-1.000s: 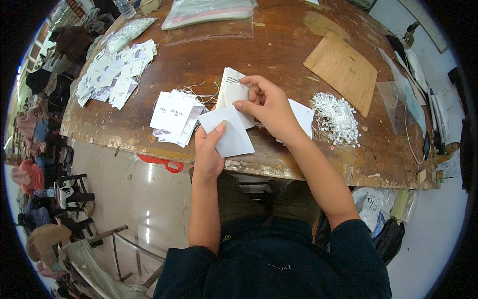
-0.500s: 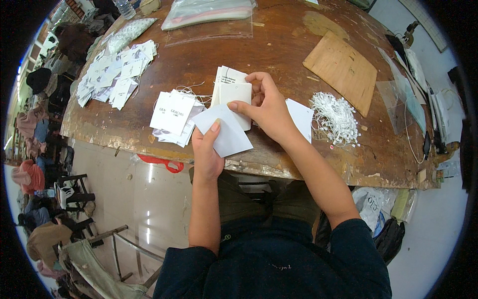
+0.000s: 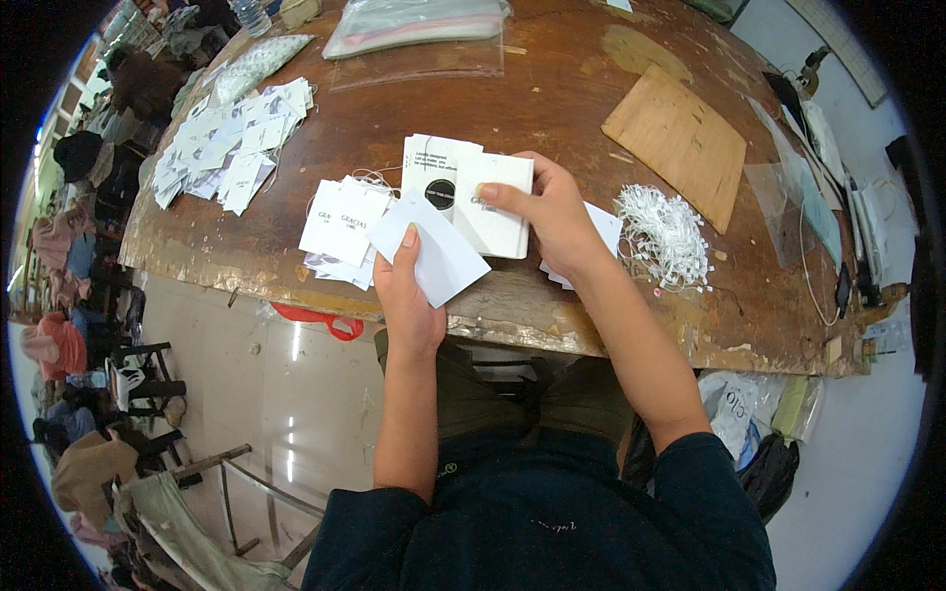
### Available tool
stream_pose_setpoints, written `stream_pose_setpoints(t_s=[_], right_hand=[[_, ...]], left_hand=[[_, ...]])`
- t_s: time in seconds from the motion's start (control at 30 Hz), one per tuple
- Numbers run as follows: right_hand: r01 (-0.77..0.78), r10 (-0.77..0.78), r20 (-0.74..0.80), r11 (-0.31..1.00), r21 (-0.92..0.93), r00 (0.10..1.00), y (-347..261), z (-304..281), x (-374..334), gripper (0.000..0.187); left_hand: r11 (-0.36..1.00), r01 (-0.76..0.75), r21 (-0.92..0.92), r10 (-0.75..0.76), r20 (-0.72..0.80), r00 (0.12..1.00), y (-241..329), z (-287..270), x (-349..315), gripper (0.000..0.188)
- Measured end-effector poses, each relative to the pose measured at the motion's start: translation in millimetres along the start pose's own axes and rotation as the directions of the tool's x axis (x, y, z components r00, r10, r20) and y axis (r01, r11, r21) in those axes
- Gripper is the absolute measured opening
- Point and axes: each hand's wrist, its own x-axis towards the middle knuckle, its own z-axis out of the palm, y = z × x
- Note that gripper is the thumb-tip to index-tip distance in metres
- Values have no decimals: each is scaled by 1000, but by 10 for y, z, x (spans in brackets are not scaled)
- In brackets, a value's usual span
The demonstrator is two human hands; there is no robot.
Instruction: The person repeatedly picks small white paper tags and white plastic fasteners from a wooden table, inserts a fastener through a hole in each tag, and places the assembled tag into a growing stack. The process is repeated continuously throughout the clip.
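Between thumb and fingers, my left hand point(image 3: 409, 307) pinches a plain white card point(image 3: 439, 261), tilted over the table's near edge. My right hand point(image 3: 560, 219) is closed on a stack of white cards point(image 3: 499, 229), its thumb lying across the printed top face. Just left of that stack shows a printed card point(image 3: 429, 158) with a black circle; whether it is held or rests on the table I cannot tell. Partly under my right wrist lie more white cards point(image 3: 603, 227). Close to my left hand is a small pile of strung tags point(image 3: 340, 231).
A heap of white tag strings point(image 3: 665, 238) lies to the right, below a wooden board point(image 3: 675, 148). Many tags spread over the far left point(image 3: 222, 148) beside a filled plastic bag point(image 3: 261, 67). Clear plastic bags point(image 3: 414, 30) lie at the back of the brown table point(image 3: 552, 108).
My right hand has moved right with the stack of white cards, turning its printed face into view and uncovering the black-circle card. My left hand has shifted slightly left with the plain card.
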Motion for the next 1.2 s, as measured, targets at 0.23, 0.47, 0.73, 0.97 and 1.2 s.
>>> stream_pose_setpoints(t_s=[0.23, 0.47, 0.73, 0.97, 1.2], right_hand=[[9, 7, -51, 955, 297, 999, -73, -100, -7, 27], [-17, 89, -144, 898, 440, 986, 33, -2, 53, 36], [8, 93, -159, 842, 539, 983, -7, -42, 39, 42], [34, 18, -192, 964, 263, 981, 63, -10, 59, 50], [-32, 59, -154, 984, 173, 986, 17, -62, 23, 55]], left_hand=[[1000, 7, 18, -7, -19, 1000, -14, -13, 19, 40], [993, 36, 111, -31, -45, 999, -37, 20, -27, 36], [915, -52, 399, 53, 6, 999, -54, 67, -98, 36], [563, -569, 600, 301, 492, 817, -93, 134, -175, 33], [501, -704, 503, 286, 672, 683, -108, 118, -153, 21]])
